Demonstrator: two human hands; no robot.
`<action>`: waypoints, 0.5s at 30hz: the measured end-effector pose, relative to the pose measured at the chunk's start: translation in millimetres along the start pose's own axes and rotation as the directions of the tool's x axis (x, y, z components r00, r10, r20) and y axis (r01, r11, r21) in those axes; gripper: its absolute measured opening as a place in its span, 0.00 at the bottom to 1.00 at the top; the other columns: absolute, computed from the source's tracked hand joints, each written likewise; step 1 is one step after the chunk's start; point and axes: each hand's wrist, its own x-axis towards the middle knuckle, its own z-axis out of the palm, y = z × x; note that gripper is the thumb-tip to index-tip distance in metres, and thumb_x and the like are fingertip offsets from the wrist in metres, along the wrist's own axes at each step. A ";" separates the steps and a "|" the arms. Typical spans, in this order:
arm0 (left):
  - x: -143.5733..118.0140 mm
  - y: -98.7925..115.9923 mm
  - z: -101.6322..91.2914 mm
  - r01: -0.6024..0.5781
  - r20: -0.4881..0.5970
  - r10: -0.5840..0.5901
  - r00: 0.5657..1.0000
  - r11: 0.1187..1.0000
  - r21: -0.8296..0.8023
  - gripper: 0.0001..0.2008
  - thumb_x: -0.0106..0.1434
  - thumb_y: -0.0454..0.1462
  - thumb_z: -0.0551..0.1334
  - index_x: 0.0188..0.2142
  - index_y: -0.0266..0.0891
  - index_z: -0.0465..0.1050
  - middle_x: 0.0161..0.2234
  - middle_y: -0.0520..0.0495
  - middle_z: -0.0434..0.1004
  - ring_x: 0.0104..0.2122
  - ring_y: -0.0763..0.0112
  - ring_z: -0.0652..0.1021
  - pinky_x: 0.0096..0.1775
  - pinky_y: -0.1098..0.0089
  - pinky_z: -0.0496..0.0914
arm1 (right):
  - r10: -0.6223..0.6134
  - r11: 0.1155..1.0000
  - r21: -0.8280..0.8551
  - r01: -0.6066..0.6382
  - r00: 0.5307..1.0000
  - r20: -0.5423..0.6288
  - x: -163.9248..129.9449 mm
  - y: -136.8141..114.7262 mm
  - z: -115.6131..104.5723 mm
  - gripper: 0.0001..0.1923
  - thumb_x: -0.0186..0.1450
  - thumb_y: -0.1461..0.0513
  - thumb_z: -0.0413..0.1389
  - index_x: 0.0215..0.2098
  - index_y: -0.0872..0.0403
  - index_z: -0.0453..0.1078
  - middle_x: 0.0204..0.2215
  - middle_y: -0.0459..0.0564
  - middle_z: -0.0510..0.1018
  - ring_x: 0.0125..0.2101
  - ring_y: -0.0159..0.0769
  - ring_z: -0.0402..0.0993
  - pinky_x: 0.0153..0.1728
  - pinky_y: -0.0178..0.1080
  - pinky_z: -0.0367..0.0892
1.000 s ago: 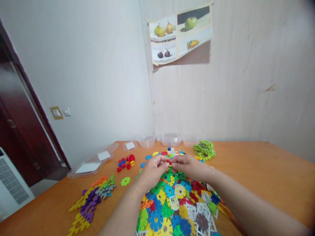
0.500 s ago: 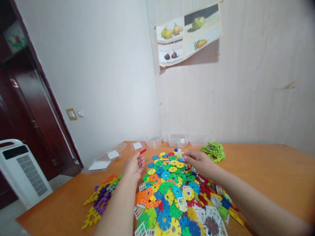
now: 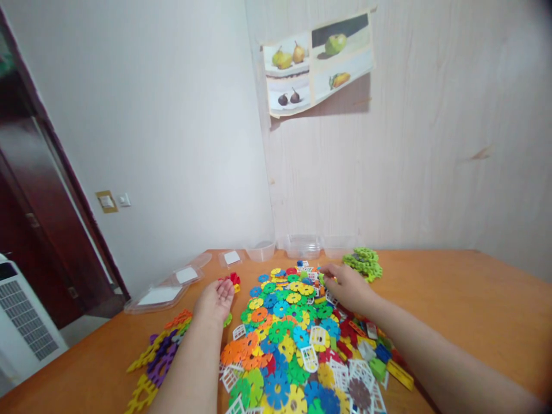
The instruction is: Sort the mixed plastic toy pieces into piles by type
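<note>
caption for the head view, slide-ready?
Left hand beside red bricks, right hand on a heap of coloured plastic discs.

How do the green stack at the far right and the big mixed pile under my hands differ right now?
The green stack is a single colour; the mixed pile has many colours plus white lattice pieces. The green stack is small and compact; the mixed pile spreads wide across the table. The right hand rests on the mixed pile's far edge, while nothing touches the green stack. Both lie on the same table and hold slotted plastic discs.
</note>
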 end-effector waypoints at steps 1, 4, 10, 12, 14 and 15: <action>-0.8 0.8 0.3 0.000 -0.005 0.000 1.000 1.000 -0.002 0.06 0.59 0.27 0.58 0.32 0.37 0.69 0.27 0.47 0.74 0.26 0.74 0.78 0.35 0.71 0.76 | -0.009 1.000 -0.030 0.009 1.000 0.009 -1.5 -2.0 -0.3 0.15 0.65 0.61 0.51 0.47 0.51 0.76 0.40 0.53 0.81 0.43 0.43 0.73 0.42 0.39 0.62; -3.2 2.8 1.1 -0.038 -0.035 0.038 0.999 0.999 -0.004 0.06 0.61 0.27 0.56 0.31 0.37 0.68 0.29 0.47 0.74 0.27 0.75 0.78 0.38 0.72 0.75 | -0.042 0.993 -0.106 0.047 0.998 0.050 -5.4 -6.2 0.4 0.13 0.64 0.61 0.52 0.43 0.51 0.77 0.37 0.54 0.80 0.43 0.45 0.72 0.42 0.40 0.60; -2.7 3.8 2.1 -0.272 -0.155 0.278 0.948 0.961 0.056 0.04 0.57 0.30 0.59 0.32 0.40 0.67 0.29 0.52 0.71 0.30 0.74 0.76 0.38 0.72 0.72 | -0.093 0.977 -0.181 0.115 0.988 0.126 -9.9 -8.4 4.7 0.15 0.66 0.56 0.52 0.45 0.48 0.77 0.41 0.54 0.81 0.46 0.50 0.70 0.45 0.44 0.58; -1.8 3.6 2.9 -0.357 -0.185 0.371 0.910 0.928 0.102 0.05 0.55 0.30 0.60 0.32 0.39 0.68 0.30 0.54 0.70 0.31 0.74 0.75 0.38 0.72 0.71 | -0.095 0.975 -0.188 0.121 0.985 0.141 -10.0 -9.0 5.0 0.15 0.65 0.57 0.52 0.45 0.47 0.78 0.40 0.53 0.81 0.46 0.49 0.70 0.44 0.44 0.58; -1.4 3.2 4.1 -0.417 -0.193 0.439 0.878 0.898 0.143 0.04 0.55 0.30 0.60 0.31 0.39 0.68 0.30 0.54 0.70 0.31 0.73 0.74 0.38 0.71 0.70 | -0.093 0.976 -0.184 0.120 0.984 0.151 -9.5 -9.4 4.7 0.15 0.64 0.59 0.52 0.44 0.47 0.78 0.38 0.52 0.81 0.45 0.48 0.71 0.43 0.42 0.59; -1.4 3.0 4.7 -0.435 -0.189 0.460 0.867 0.886 0.159 0.03 0.56 0.31 0.60 0.31 0.39 0.68 0.30 0.54 0.70 0.32 0.73 0.73 0.39 0.71 0.70 | -0.090 0.977 -0.179 0.117 0.984 0.154 -9.2 -9.4 4.4 0.14 0.64 0.60 0.53 0.44 0.47 0.78 0.37 0.52 0.81 0.44 0.47 0.71 0.42 0.41 0.59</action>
